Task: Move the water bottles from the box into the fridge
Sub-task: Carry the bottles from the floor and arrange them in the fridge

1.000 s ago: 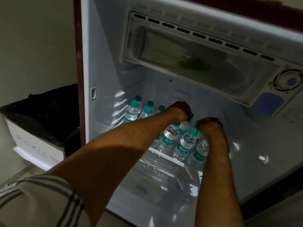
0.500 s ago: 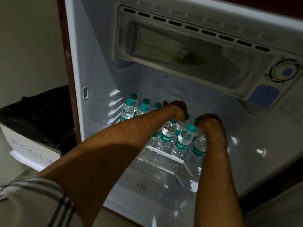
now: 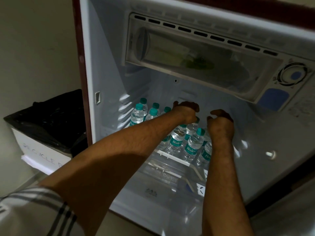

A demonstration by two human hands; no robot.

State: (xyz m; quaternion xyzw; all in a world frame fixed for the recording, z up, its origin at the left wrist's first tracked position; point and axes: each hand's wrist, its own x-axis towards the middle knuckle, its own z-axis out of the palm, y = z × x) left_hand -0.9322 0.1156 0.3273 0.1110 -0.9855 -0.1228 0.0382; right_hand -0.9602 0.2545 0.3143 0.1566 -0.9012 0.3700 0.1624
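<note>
Several clear water bottles [image 3: 192,143] with teal caps and teal labels stand on the fridge shelf [image 3: 173,157], with more bottles [image 3: 138,114] at the back left. Both of my arms reach into the fridge. My left hand [image 3: 185,111] hovers with curled fingers over the middle bottles; a teal cap [image 3: 197,119] shows right under it, and whether the fingers hold it is hidden. My right hand [image 3: 220,120] is lifted just above the bottles on the right, its fingers loosely curled and holding nothing. The box is not in view.
The freezer compartment [image 3: 196,57] hangs low over the shelf, with a thermostat dial [image 3: 292,74] to its right. A clear crisper drawer [image 3: 163,176] lies under the shelf. A bin lined with black plastic [image 3: 46,123] stands left of the fridge.
My right hand has let go of a bottle cap and risen a little above the bottles. My left hand has stayed over the middle caps.
</note>
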